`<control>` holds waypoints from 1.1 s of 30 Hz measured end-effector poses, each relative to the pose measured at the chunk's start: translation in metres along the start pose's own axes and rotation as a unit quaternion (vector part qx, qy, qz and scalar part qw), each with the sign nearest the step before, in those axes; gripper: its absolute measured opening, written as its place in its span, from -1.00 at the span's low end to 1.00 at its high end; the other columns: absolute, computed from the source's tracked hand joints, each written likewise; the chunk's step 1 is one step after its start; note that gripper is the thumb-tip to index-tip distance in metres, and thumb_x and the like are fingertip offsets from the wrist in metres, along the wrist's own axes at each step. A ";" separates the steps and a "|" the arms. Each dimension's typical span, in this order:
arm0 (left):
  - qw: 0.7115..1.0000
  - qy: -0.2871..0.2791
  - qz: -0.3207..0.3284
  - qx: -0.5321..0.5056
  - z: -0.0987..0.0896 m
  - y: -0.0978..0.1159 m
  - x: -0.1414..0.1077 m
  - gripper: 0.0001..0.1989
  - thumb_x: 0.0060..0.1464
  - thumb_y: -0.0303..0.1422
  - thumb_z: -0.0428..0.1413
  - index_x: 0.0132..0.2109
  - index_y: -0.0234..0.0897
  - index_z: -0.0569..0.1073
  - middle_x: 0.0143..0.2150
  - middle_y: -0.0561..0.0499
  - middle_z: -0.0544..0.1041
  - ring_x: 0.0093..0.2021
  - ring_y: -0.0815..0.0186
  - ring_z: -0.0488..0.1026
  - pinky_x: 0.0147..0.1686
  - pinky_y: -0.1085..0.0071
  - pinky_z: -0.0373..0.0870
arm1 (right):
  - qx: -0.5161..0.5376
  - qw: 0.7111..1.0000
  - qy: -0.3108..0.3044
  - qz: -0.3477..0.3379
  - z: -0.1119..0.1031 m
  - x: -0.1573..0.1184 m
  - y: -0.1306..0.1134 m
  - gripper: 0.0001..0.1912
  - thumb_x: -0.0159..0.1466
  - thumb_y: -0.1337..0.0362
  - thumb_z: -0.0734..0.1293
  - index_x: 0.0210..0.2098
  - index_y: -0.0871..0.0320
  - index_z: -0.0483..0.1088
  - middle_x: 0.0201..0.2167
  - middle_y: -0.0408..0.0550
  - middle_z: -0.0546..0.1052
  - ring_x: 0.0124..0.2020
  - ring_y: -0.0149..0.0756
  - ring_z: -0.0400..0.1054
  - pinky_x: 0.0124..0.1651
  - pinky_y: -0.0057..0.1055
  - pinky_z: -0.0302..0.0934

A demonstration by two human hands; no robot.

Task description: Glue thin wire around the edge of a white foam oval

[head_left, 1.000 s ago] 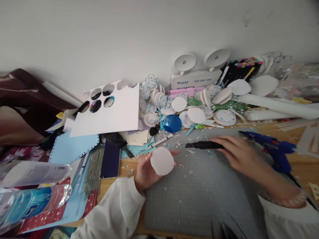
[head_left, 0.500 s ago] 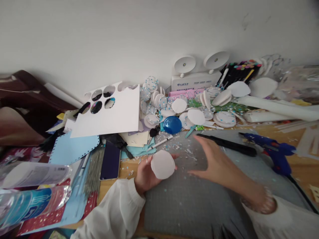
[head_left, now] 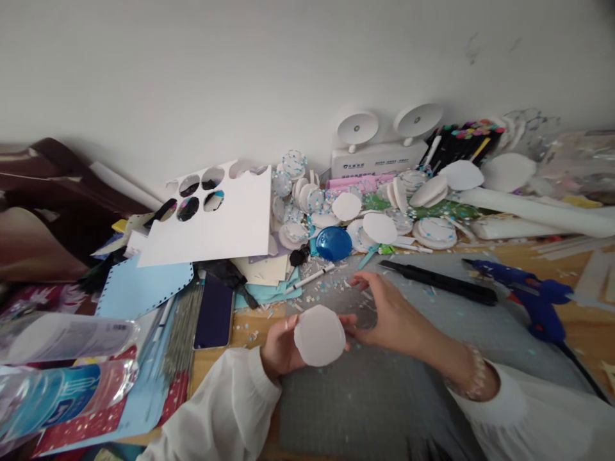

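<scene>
A round white disc (head_left: 319, 335) with a slightly uneven rim rests in my left hand (head_left: 278, 349), which grips it over the grey cutting mat (head_left: 355, 403). The disc's flat face is turned up toward me, and the left fingertips show past its right edge. Just right of the disc, my right hand (head_left: 396, 317) hangs with its thumb and fingers apart and nothing between them. Its thumb is close to the disc's edge and the left fingertips; I cannot tell whether they touch. Beyond the right hand lies a black utility knife (head_left: 437, 280) on the mat.
A blue glue gun (head_left: 528, 291) lies at the right. Behind the mat are several white discs (head_left: 379, 228), a blue round lid (head_left: 333, 243) and a white twin-head lamp (head_left: 379, 157). At left are a board with round holes (head_left: 225, 224), a phone (head_left: 213, 314) and a plastic bottle (head_left: 62, 390).
My right hand has moved left to beside the disc, its fingers curling in slightly. My left hand has brought the disc a little down and right.
</scene>
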State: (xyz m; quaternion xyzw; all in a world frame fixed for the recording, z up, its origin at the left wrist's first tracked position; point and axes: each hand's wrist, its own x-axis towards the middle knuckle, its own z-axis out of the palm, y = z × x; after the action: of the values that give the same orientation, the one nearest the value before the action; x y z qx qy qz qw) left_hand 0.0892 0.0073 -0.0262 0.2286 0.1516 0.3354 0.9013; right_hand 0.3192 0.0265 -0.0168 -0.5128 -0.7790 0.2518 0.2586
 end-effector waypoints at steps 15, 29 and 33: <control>1.000 0.002 -0.015 0.013 -0.001 0.000 0.000 -0.27 -0.10 0.07 0.20 0.10 -0.38 0.46 0.09 -0.31 0.50 -0.02 -0.08 0.50 -0.18 0.28 0.34 | 0.083 0.995 -0.002 0.064 0.003 0.002 -0.006 -0.13 -0.01 0.16 0.49 0.21 0.10 0.08 -0.01 0.13 0.41 0.01 0.04 0.31 0.08 0.04 0.17; 0.997 -0.010 -0.041 -0.066 0.015 0.002 0.005 -0.39 0.04 -0.05 0.20 0.11 -0.40 0.47 0.01 -0.22 0.55 -0.04 0.12 0.52 -0.05 0.32 0.33 | 0.551 0.822 0.048 0.135 -0.008 -0.022 -0.017 -0.23 0.20 -0.33 -0.13 0.02 0.04 0.30 -0.12 0.17 0.47 -0.06 0.06 0.42 -0.01 0.00 0.33; 0.995 -0.022 -0.051 -0.078 0.018 -0.003 0.005 -0.41 0.06 -0.07 0.20 0.13 -0.38 0.45 0.03 -0.24 0.54 -0.03 0.11 0.51 0.00 0.23 0.34 | 0.459 0.884 0.064 0.059 -0.001 -0.030 -0.024 -0.25 0.24 -0.25 -0.24 0.03 0.00 0.26 -0.24 0.11 0.42 -0.21 -0.01 0.40 -0.13 -0.03 0.37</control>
State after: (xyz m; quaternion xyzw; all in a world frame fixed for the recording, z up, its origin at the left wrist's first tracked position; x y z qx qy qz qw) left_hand 0.1024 0.0033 -0.0131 0.1569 0.1170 0.2947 0.9353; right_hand 0.3144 -0.0093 -0.0044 -0.3974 -0.5263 0.5623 0.4989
